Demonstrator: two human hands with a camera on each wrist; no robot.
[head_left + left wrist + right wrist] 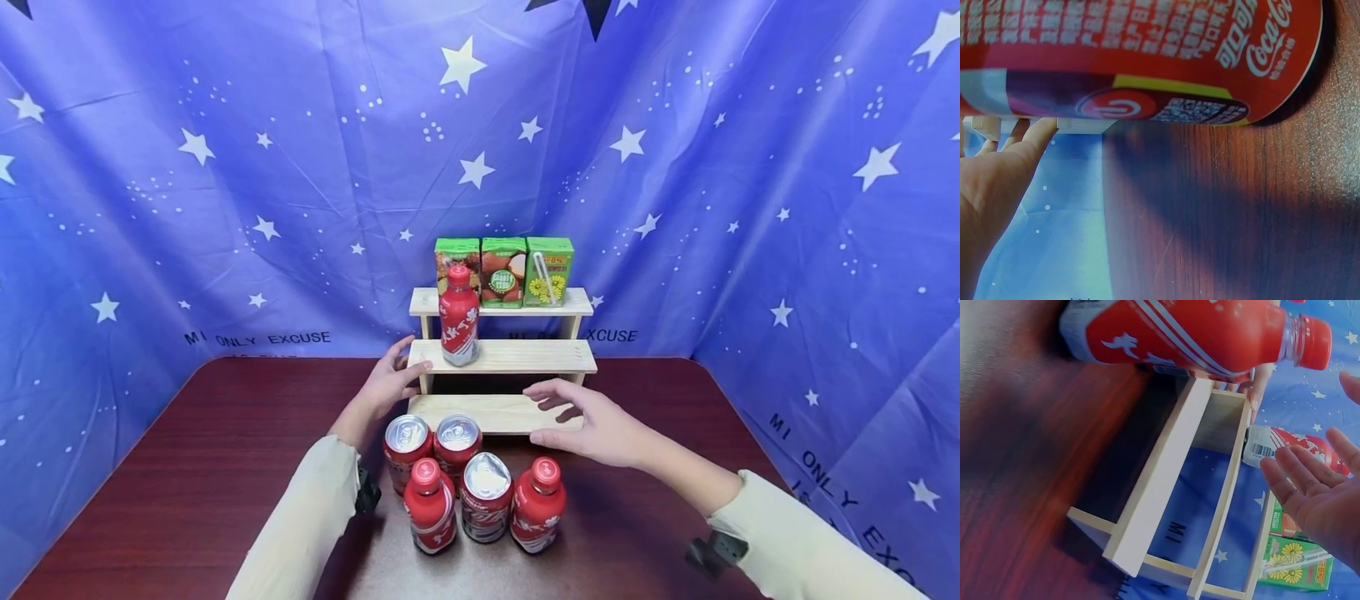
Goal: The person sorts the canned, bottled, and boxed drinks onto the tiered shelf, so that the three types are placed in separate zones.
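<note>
My left hand (384, 382) is at the left end of a three-tier wooden shelf (517, 357), its fingers touching the wood. In the left wrist view, those fingers (1038, 137) reach to the shelf fairly straight. My right hand (596, 423) hovers before the bottom tier's right side, fingers spread and loosely bent, holding nothing. A red bottle (459, 321) stands upright on the middle tier's left part. Two more red bottles (431, 508) (538, 507) stand on the table in front, with several red cans (487, 500) beside and behind them; the left wrist view shows a Coca-Cola can (1147, 56) close up.
Three green juice boxes (503, 273) stand side by side on the top tier. The shelf is on a dark red wooden table (225, 450). A blue curtain (300, 167) with white stars surrounds the table's back and sides.
</note>
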